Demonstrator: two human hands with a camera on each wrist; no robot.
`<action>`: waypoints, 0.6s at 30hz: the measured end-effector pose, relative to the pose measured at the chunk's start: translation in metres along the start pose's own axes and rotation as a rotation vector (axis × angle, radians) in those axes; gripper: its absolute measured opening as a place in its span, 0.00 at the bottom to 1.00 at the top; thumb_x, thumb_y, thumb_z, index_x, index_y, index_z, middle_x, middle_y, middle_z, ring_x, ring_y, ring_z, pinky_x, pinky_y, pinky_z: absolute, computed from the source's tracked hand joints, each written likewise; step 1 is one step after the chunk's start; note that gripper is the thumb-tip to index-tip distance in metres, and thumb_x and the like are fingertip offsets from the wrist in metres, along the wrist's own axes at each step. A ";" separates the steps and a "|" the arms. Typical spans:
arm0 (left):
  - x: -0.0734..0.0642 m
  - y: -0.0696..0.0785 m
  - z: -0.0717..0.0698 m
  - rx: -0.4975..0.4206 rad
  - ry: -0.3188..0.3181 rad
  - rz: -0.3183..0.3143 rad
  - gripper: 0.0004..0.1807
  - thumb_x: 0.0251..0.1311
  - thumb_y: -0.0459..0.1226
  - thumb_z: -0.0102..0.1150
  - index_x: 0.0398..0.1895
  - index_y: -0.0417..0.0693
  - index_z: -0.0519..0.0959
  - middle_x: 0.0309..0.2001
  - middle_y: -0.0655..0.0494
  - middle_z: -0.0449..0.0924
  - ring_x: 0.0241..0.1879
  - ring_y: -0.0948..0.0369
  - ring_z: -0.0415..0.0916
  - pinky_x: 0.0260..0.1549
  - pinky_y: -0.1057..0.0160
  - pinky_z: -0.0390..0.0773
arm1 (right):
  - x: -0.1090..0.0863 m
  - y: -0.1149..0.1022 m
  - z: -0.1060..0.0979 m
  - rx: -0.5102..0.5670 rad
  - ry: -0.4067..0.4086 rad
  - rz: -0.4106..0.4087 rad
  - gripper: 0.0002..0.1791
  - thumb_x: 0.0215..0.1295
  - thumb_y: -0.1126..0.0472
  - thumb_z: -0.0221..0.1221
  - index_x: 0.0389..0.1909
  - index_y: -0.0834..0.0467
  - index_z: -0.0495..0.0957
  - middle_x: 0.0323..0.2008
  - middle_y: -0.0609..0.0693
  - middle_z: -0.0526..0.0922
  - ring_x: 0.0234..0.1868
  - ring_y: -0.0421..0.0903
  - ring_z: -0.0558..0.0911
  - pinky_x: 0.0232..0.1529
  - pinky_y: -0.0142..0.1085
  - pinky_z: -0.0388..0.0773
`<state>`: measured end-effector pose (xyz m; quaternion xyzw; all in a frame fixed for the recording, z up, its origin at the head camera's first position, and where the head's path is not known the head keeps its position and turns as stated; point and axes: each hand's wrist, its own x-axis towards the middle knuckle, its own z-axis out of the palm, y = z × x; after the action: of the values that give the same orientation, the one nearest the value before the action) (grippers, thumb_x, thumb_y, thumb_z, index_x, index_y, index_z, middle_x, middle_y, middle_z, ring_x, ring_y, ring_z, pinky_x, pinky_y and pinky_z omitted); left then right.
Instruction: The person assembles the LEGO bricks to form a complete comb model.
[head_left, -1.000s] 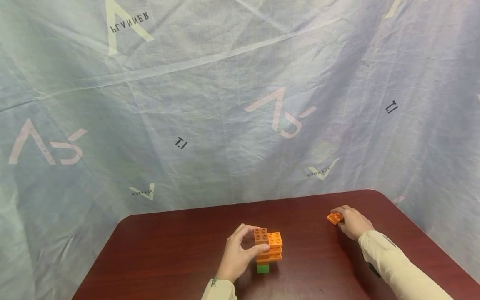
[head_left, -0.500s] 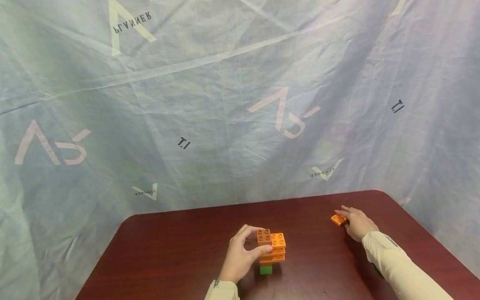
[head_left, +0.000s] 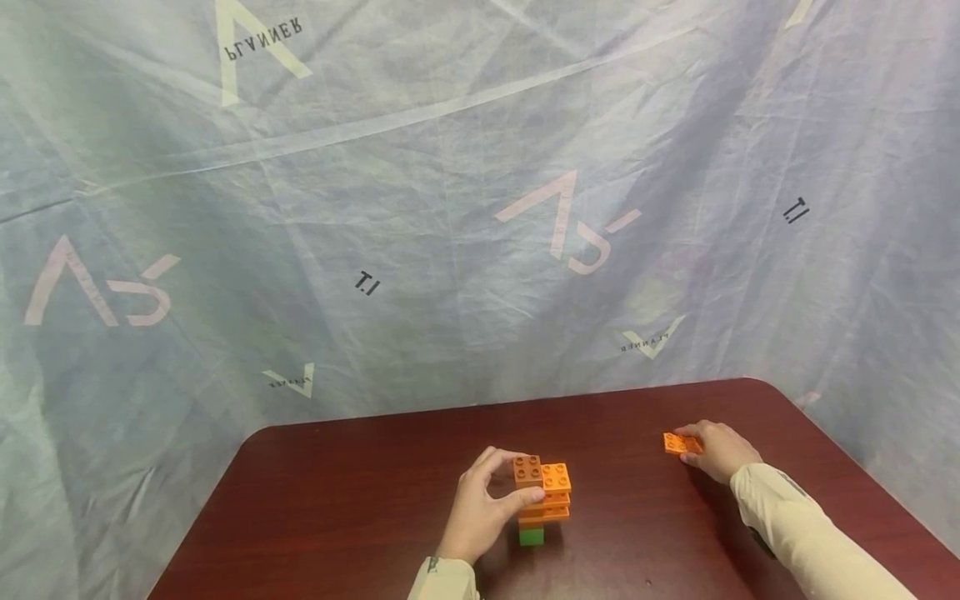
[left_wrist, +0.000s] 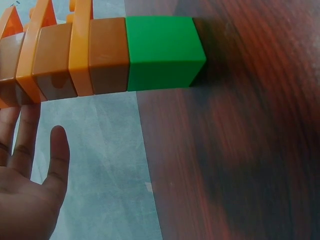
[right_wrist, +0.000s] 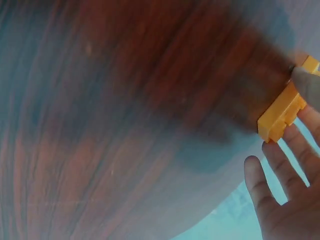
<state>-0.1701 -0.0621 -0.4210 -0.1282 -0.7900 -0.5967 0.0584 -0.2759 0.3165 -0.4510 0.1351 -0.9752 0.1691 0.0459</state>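
Note:
On the table stands a stack of toy building bricks, with a green brick [head_left: 532, 536] at its foot and a brown brick [head_left: 527, 472] on top. Orange plates [head_left: 557, 477] jut out from it to the right, between brown bricks [left_wrist: 109, 55] in the left wrist view. My left hand [head_left: 483, 510] grips the upper part of the stack between thumb and fingers. Far to the right, my right hand [head_left: 720, 452] pinches a loose flat orange brick [head_left: 675, 442] by its right end. In the right wrist view the thumb partly covers this orange brick [right_wrist: 277, 116].
The dark red wooden table [head_left: 360, 500] has rounded far corners. Behind it hangs a grey printed cloth [head_left: 450, 250], which also runs along both sides. A wide stretch of tabletop lies between the stack and the right hand.
My right fingers spread over the flat orange brick, then closed on its right end. That brick has turned a little on the table. My left hand and the stack stay in place.

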 end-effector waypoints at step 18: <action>0.001 0.000 0.000 0.010 0.000 0.015 0.17 0.58 0.43 0.75 0.50 0.55 0.84 0.44 0.64 0.79 0.47 0.62 0.78 0.50 0.56 0.81 | -0.012 -0.062 -0.014 0.054 0.078 -0.138 0.21 0.59 0.57 0.72 0.51 0.61 0.85 0.43 0.50 0.82 0.40 0.50 0.81 0.38 0.49 0.78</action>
<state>-0.1707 -0.0623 -0.4205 -0.1338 -0.7920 -0.5923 0.0637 -0.2467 0.2679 -0.4192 0.1965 -0.9561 0.1971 0.0915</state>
